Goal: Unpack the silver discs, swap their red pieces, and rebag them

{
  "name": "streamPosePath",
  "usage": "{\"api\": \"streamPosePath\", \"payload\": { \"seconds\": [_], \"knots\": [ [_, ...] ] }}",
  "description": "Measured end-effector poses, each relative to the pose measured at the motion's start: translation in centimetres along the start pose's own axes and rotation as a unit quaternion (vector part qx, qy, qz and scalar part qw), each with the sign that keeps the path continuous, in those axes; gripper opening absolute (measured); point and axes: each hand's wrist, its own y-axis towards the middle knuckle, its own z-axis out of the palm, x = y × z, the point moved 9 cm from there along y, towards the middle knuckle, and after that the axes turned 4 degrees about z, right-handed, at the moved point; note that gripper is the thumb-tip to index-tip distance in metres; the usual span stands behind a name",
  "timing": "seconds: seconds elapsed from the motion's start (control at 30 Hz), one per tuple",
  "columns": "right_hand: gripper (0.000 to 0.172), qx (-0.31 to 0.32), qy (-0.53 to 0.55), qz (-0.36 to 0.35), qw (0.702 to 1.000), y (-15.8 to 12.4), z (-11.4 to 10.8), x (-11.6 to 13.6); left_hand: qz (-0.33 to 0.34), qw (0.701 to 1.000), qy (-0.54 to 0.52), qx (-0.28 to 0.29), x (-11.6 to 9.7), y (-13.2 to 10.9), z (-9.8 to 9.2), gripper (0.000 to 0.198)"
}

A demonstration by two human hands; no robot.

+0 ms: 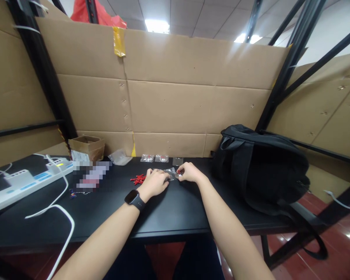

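A clear plastic bag [171, 172] lies on the black table between my two hands. My left hand [156, 182], with a dark watch on its wrist, rests over the bag's left part, fingers bent on it. My right hand [189, 172] pinches something small at the bag's right end; a bit of red shows at the fingertips. Just left of my left hand is a pile of small red pieces [138, 179]. Behind the hands lie two small clear packets with red in them, one [147, 158] beside the other [161, 158], and a flat clear packet [177, 161].
A black backpack [262, 167] stands on the right of the table. At the left are a white power strip [32, 184] with cables, an open cardboard box [87, 147] and a crumpled plastic bag [119, 157]. Cardboard panels [169, 109] close off the back.
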Motion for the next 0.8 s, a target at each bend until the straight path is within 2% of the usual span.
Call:
{"api": "streamPosePath", "payload": {
  "seconds": [0.13, 0.37, 0.57, 0.8],
  "knots": [
    [0.036, -0.006, -0.029, -0.001, 1.000, -0.2, -0.2, 0.5, 0.001, 1.000, 0.001, 0.019, 0.5, -0.1, 0.7, 0.024],
    [0.044, -0.019, -0.040, -0.007, 0.999, -0.3, -0.5, 1.4, 0.045, 0.995, -0.030, 0.081, 0.4, -0.2, 2.2, 0.038],
    [0.035, -0.027, -0.016, -0.014, 0.999, -0.2, -0.4, 1.4, 0.028, 0.992, -0.015, 0.120, 0.3, -0.4, 2.8, 0.038],
    [0.032, -0.036, 0.015, -0.023, 0.999, -0.2, -0.1, 1.3, 0.037, 0.992, -0.028, 0.118, 0.1, -0.4, 3.0, 0.042]
  ]
}}
